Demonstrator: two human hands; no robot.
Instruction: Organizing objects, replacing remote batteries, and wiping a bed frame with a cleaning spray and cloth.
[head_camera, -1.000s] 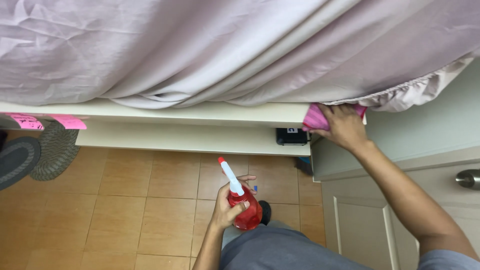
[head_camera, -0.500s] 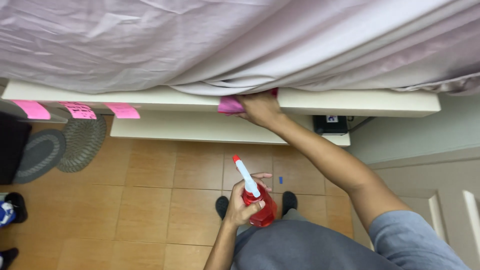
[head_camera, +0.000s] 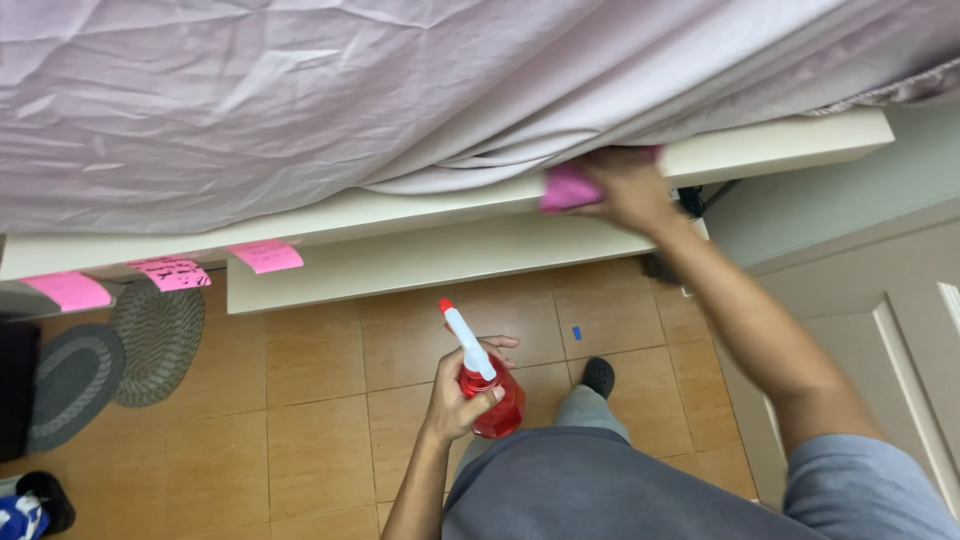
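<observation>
Left hand (head_camera: 455, 392) is seen low in the middle of the view, clenched around the neck of a red, see-through plastic spray bottle (head_camera: 490, 400), whose white trigger head and small red nozzle tip are pointed up and to the left; the bottle is held in the air above the orange-brown tiled floor (head_camera: 320, 440), just in front of a grey-clad knee. Further left, two round woven mats (head_camera: 120, 355) are laid on the tiles, partly overlapped, below a row of three pink paper sticky notes (head_camera: 170, 272) that are stuck along the edge of a cream-painted wooden bed frame (head_camera: 420, 250). A crumpled pale lilac bedsheet (head_camera: 400, 90) is draped over the frame and fills the upper part of the view. To the right, the right hand (head_camera: 625, 190) is stretched out at arm's length and pressed flat on a folded pink cleaning cloth (head_camera: 568, 187), which is gripped against the top rail of the frame, just under the hanging edge of the sheet. A black slipper (head_camera: 598, 376) is seen on the foot below that arm, and a white panelled door (head_camera: 890, 340) is at the far right.
</observation>
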